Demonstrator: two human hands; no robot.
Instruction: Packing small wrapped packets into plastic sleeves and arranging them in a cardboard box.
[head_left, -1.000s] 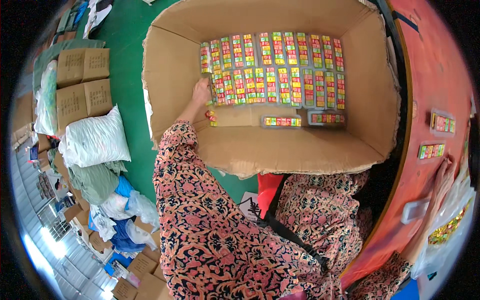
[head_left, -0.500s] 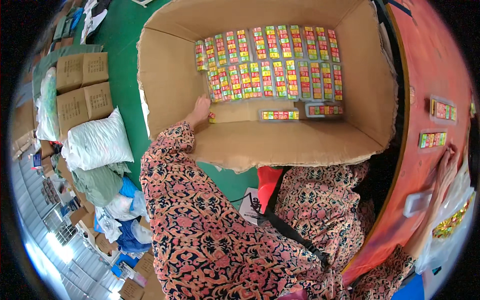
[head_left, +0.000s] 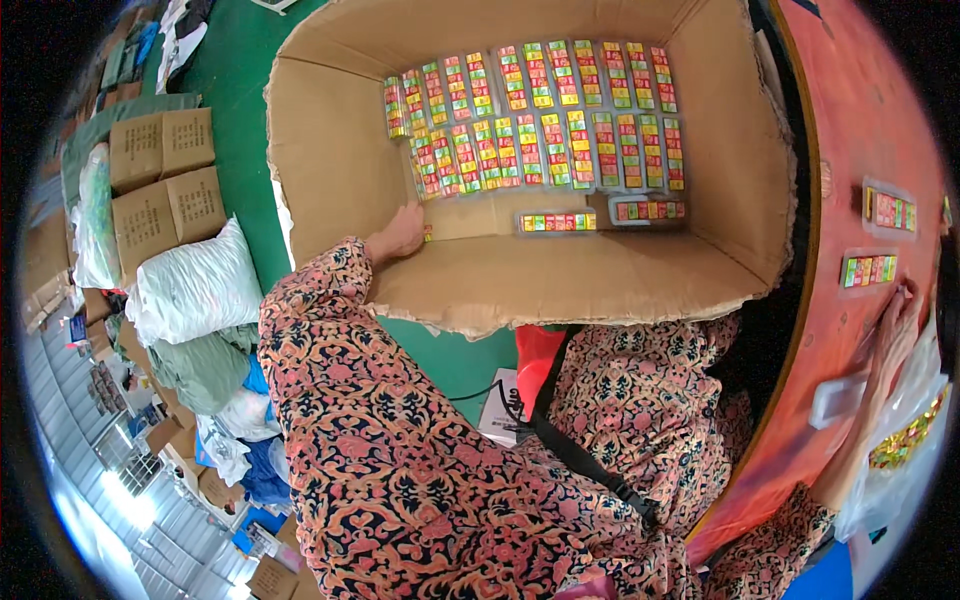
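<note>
My left hand (head_left: 404, 232) reaches into a big cardboard carton (head_left: 560, 285), low by its left wall. Its fingers are closed on a small colourful pack (head_left: 428, 233); most of that pack is hidden by the hand. Two rows of slim clear packs filled with red, yellow and green pieces (head_left: 527, 150) stand in the carton. In front of them lie two more packs, one in the middle (head_left: 557, 222) and one at right (head_left: 648, 210). Over the red table my right hand (head_left: 899, 312) has its fingers stretched out just below a pack (head_left: 869, 270), holding nothing visible.
Another pack (head_left: 889, 210) lies farther up the red table (head_left: 850, 120). An empty clear tray (head_left: 837, 401) and a plastic bag of shiny coloured pieces (head_left: 905, 440) are near my right forearm. Cartons (head_left: 165, 200) and a stuffed white sack (head_left: 200, 280) stand at left on the green floor.
My left hand has shifted slightly down, with the back of the hand now turned more over the small pack. The carton appears a little higher and farther left. My right hand has barely moved.
</note>
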